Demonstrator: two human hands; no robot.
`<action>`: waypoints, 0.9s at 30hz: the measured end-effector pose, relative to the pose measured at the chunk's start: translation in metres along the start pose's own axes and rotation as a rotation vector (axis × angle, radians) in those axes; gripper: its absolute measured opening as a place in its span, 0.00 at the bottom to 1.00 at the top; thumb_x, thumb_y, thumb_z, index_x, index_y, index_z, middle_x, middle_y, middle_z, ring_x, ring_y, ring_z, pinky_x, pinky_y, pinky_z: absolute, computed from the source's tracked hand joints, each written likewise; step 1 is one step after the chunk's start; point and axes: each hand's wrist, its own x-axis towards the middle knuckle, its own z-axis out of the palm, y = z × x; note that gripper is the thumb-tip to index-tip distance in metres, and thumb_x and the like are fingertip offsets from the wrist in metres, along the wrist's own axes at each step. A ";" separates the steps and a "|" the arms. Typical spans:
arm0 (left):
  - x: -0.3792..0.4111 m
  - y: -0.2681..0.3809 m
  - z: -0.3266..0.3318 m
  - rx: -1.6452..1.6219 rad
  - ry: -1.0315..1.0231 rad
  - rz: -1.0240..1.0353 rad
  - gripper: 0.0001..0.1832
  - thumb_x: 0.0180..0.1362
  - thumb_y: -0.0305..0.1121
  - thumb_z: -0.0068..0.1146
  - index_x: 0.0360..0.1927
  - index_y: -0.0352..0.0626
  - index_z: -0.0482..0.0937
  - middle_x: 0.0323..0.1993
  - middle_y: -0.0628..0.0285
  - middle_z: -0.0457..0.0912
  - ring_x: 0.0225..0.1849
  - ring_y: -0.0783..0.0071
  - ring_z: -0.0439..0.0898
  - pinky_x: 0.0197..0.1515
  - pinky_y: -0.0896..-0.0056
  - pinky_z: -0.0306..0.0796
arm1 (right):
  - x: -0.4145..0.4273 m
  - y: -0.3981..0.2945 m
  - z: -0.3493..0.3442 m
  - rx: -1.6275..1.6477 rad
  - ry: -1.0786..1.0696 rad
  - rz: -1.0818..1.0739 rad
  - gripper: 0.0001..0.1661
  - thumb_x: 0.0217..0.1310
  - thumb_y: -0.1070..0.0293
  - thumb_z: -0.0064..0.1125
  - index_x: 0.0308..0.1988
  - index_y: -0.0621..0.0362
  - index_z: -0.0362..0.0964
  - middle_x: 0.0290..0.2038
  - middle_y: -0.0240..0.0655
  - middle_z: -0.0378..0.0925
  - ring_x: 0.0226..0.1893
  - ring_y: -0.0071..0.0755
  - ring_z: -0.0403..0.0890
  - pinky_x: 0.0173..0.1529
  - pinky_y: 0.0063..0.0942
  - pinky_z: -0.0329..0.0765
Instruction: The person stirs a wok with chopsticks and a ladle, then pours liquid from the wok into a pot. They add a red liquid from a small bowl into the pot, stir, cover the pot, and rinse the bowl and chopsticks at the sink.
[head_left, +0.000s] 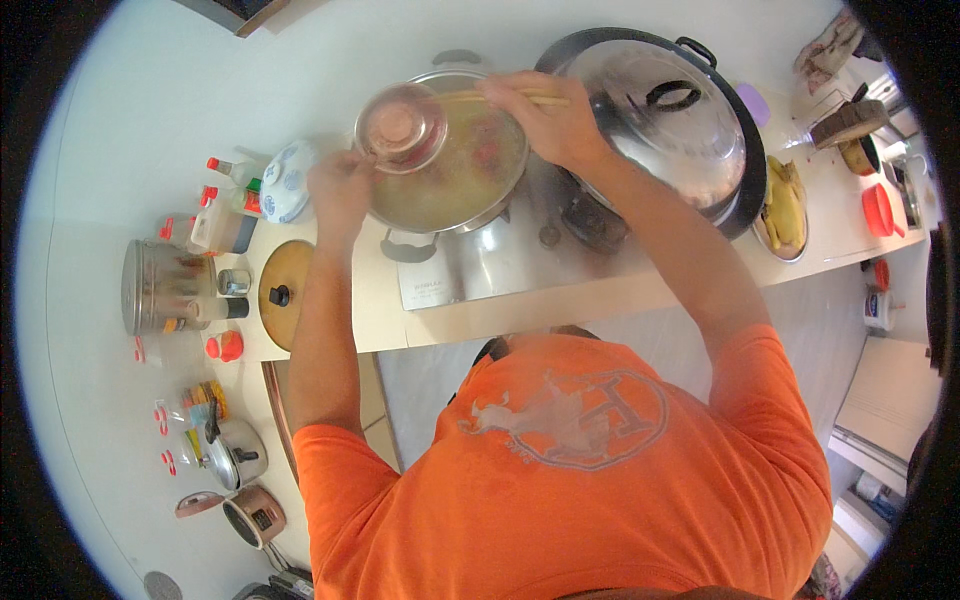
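My left hand (341, 191) grips the near rim of a small metal bowl (362, 151), which is above the left part of a wide two-handled metal pot (480, 223). Reddish contents, too hazy to name, show in the bowl. In my right hand (551, 116) is a pair of wooden chopsticks (466, 97), their tips reaching to the bowl's far right edge. Cloudy yellowish broth (442, 191) fills the pot, with a red piece (487, 153) near its right side. Steam blurs the area.
A large black wok (754, 161) under a domed metal lid (697, 165) stands right of the pot. Beyond it lies a plucked whole bird (784, 202) in a dish. A lidded blue-and-white vessel (285, 184), sauce bottles (225, 221) and a round pot lid (281, 322) stand left.
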 end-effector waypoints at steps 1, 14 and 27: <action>-0.001 0.005 -0.001 0.005 0.015 0.009 0.10 0.56 0.31 0.62 0.28 0.31 0.82 0.22 0.51 0.82 0.25 0.63 0.81 0.32 0.66 0.73 | -0.001 0.004 -0.001 -0.020 -0.005 -0.022 0.10 0.62 0.71 0.62 0.40 0.66 0.81 0.37 0.40 0.85 0.39 0.28 0.84 0.45 0.25 0.80; -0.009 0.043 0.002 0.021 0.245 0.051 0.10 0.54 0.30 0.62 0.27 0.31 0.82 0.23 0.49 0.84 0.25 0.62 0.82 0.32 0.64 0.73 | -0.020 0.012 -0.015 -0.113 -0.068 -0.514 0.08 0.58 0.78 0.62 0.40 0.64 0.80 0.43 0.45 0.83 0.44 0.42 0.84 0.49 0.32 0.80; -0.004 0.043 0.016 -0.146 0.240 0.021 0.09 0.57 0.28 0.63 0.29 0.29 0.81 0.24 0.54 0.85 0.26 0.71 0.81 0.34 0.70 0.72 | -0.058 0.007 0.004 -0.400 -0.231 -0.658 0.09 0.56 0.78 0.62 0.40 0.67 0.78 0.48 0.48 0.79 0.44 0.49 0.82 0.48 0.36 0.80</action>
